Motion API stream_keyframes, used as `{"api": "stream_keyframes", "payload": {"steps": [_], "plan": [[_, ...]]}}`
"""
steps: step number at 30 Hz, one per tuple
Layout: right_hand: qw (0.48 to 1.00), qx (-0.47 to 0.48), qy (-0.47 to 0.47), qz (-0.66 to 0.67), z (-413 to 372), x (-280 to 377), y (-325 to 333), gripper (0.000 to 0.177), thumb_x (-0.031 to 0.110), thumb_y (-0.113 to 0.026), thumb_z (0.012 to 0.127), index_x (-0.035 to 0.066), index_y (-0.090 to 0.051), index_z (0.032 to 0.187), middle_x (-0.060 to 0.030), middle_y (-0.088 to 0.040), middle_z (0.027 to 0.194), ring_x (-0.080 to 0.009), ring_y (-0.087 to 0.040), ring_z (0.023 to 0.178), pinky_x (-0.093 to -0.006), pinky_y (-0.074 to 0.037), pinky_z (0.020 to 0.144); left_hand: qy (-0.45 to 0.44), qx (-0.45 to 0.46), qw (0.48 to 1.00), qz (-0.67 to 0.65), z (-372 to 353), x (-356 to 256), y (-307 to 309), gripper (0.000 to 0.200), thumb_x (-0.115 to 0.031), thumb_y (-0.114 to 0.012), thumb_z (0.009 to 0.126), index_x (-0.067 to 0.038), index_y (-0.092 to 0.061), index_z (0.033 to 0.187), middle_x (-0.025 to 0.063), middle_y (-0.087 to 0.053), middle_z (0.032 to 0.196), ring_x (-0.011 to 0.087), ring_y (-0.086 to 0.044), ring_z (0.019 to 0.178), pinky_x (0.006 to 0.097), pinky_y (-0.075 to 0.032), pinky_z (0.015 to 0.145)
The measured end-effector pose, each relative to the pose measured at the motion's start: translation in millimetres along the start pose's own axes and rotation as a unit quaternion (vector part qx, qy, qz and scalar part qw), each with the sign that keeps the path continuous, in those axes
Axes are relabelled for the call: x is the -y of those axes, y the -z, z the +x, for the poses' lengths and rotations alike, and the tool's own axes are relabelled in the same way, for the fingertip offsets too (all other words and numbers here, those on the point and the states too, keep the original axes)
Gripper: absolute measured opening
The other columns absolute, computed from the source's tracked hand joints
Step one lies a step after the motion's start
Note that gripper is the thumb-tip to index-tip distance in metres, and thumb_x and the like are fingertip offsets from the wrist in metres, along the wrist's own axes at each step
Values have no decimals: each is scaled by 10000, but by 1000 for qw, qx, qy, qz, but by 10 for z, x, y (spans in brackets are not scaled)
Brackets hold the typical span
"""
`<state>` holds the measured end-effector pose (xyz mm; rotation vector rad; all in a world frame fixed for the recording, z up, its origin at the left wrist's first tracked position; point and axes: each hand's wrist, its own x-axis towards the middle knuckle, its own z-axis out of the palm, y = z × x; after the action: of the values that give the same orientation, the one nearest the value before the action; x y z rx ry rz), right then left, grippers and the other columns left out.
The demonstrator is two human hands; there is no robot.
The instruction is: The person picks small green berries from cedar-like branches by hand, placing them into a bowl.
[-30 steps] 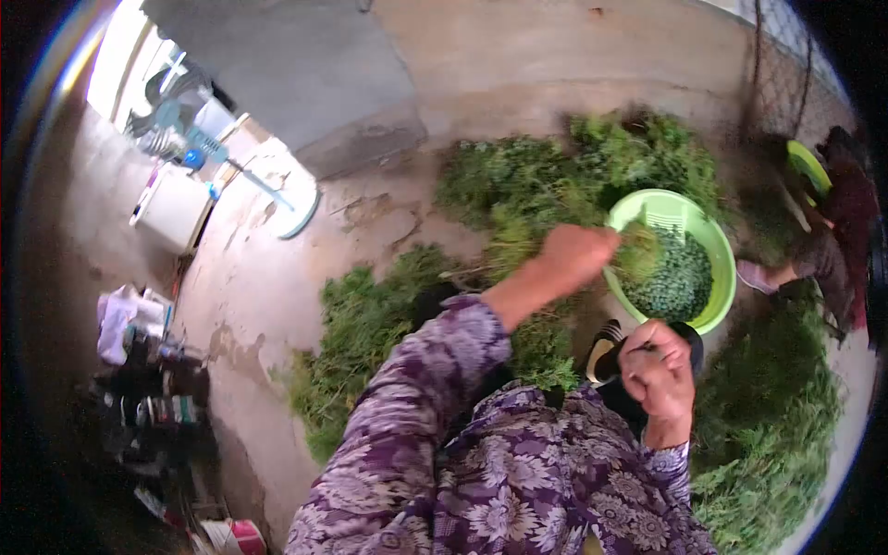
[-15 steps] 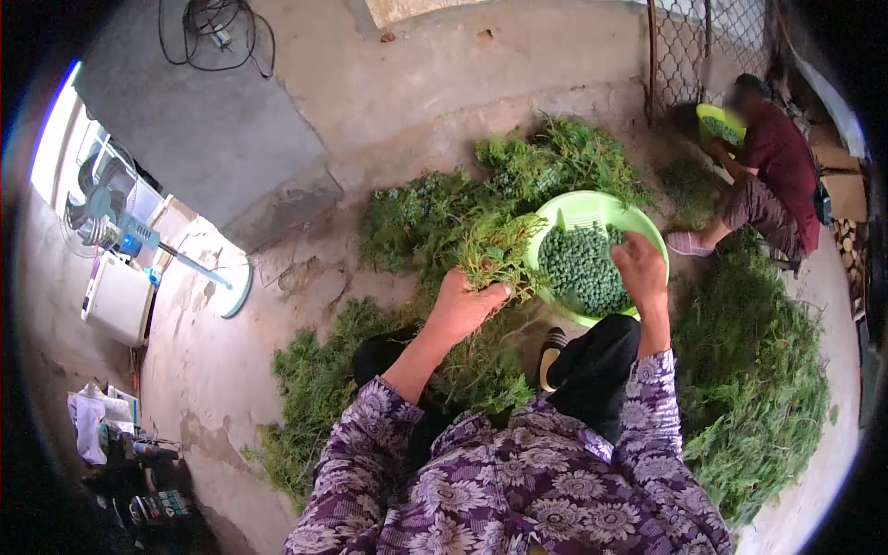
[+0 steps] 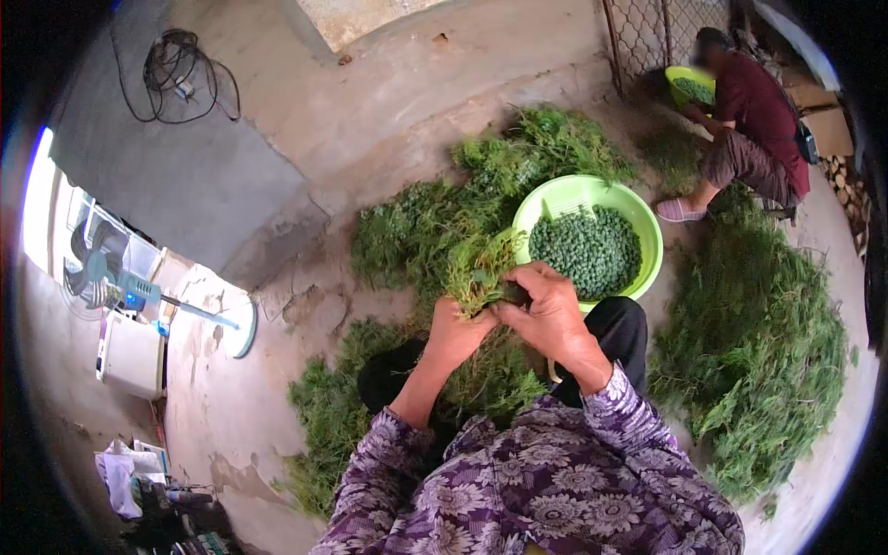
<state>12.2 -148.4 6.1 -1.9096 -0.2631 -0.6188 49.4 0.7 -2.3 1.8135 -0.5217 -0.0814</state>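
Observation:
My left hand (image 3: pixel 453 335) is closed around the stems of a leafy evergreen sprig (image 3: pixel 475 270), yellowish green at the tips. Against the sprig's near right side, my right hand (image 3: pixel 552 319) is closed in a pinch, thumb touching or almost touching my left fingers. What lies between its fingertips is hidden. Just beyond my right hand stands a light green plastic basin (image 3: pixel 651 227), partly filled with small round blue-green cones or berries (image 3: pixel 592 254). Cut evergreen branches (image 3: pixel 490 361) lie under my forearms.
Heaps of evergreen branches lie beyond my hands (image 3: pixel 407 231) and at the right (image 3: pixel 749 342). A co-worker (image 3: pixel 758 120) sits at the upper right by another green basin (image 3: pixel 681 76). A standing fan (image 3: pixel 176 301) lies toward the left, and a coiled cable (image 3: pixel 176 69) at the upper left.
My right hand has moved left from over the basin to the sprig in my left hand. The left hand still holds the sprig. The whole view has shifted slightly.

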Motion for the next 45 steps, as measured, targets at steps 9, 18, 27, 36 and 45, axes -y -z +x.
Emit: {"api": "stream_keyframes", "payload": {"steps": [9,18,27,36,45], "plan": [[999,8,-30,23,-71,-15,-33,275,96,-654,619,-12,-551,850,-191,-541,739,-351,-543,671,-392,-436,593,119,85,974,-174,-130,-97,83,361,-9,-628,711,-26,-533,1059,32,-591,912,117,-550,778,276,-450,657],[996,-20,-32,82,-135,-86,-79,253,71,-633,619,-17,-555,842,-179,-555,752,-330,-561,634,-354,-451,549,187,48,922,-335,-128,-32,65,354,-37,-645,703,-29,-539,1041,22,-578,848,128,-542,685,265,-434,585],[997,-31,-50,53,-148,-50,-35,203,56,-629,604,-12,-508,751,-143,-523,669,-240,-543,568,-318,-438,522,218,90,910,-340,-99,-100,80,312,-32,-637,716,-37,-528,1009,38,-560,756,122,-486,559,251,-363,459],[924,78,-174,332,-164,-71,34,171,49,-598,625,24,-451,710,19,-410,612,-58,-379,580,-221,-310,504,209,127,903,-353,-186,-282,83,280,-34,-621,736,-12,-514,995,23,-519,699,99,-431,547,231,-307,460],[974,4,-141,179,-173,42,-42,117,46,-590,675,12,-511,754,-16,-510,652,-43,-413,581,-222,-373,493,211,122,894,-375,-170,-126,167,209,-36,-614,730,-5,-511,909,45,-504,633,131,-433,524,247,-306,462]]}}
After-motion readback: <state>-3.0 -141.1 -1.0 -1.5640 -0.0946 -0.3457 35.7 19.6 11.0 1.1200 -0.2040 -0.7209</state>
